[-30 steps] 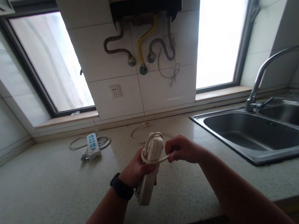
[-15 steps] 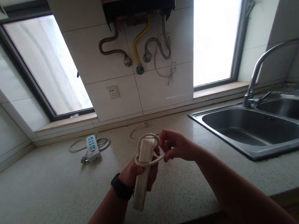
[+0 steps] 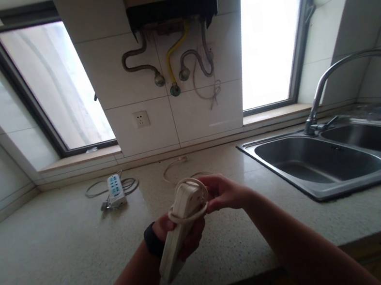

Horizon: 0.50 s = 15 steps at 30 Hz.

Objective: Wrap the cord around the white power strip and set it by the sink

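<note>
A long white power strip (image 3: 178, 243) is held tilted above the countertop, its far end raised. My left hand (image 3: 191, 238), with a dark watch on the wrist, is closed around its body. A white cord (image 3: 189, 219) loops around the upper part of the strip. My right hand (image 3: 226, 192) is closed on the cord at the strip's right side; its fingertips are partly hidden behind the loop. Beyond my hands, the cord's loose end (image 3: 174, 163) curves over the counter.
A second power strip (image 3: 115, 187) with blue-green sockets lies at the left back, its grey cable (image 3: 130, 184) coiled behind it. To the right sit a steel double sink (image 3: 317, 193) and a curved faucet (image 3: 317, 90). A wall socket (image 3: 141, 119) and a water heater (image 3: 172, 10) are ahead.
The held power strip has tipped and moved slightly down and left, showing more of its end. My right hand has moved in closer to the strip with the cord.
</note>
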Each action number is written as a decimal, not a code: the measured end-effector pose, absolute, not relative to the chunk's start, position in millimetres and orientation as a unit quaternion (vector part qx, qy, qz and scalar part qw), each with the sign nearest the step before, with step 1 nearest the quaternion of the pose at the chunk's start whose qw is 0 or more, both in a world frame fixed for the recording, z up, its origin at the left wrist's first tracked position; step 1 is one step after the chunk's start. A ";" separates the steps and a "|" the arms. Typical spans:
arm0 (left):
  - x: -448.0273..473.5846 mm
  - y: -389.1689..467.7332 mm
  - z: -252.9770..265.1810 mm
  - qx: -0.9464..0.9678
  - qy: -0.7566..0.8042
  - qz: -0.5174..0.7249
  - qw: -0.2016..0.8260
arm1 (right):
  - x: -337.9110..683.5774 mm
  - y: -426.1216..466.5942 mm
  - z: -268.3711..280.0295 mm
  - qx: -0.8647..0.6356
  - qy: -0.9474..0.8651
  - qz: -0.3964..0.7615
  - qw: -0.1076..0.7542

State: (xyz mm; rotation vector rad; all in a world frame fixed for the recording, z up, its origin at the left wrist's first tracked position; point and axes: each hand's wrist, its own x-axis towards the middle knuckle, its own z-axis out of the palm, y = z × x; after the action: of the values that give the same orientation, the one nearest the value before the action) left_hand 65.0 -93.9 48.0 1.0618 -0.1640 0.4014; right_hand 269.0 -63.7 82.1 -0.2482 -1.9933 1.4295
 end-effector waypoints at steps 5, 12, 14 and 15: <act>63.1 -94.4 43.3 0.474 -0.122 0.109 0.865 | 261.6 -75.1 86.7 -0.036 -0.751 0.597 0.278; 63.9 -98.3 43.6 0.435 -0.116 0.090 0.888 | 258.6 -77.4 86.3 -0.038 -0.769 0.572 0.284; 65.8 -95.3 45.6 0.438 -0.127 0.100 0.884 | 259.4 -76.0 85.2 -0.052 -0.770 0.560 0.302; 66.6 -93.2 46.8 0.445 -0.122 0.110 0.880 | 260.1 -75.2 85.0 -0.059 -0.770 0.553 0.311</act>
State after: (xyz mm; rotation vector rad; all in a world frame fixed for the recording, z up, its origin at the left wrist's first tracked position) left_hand 66.6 -93.2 46.8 0.9282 -0.2535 0.2293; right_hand 260.1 -75.2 85.0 -0.1570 -2.0334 1.4607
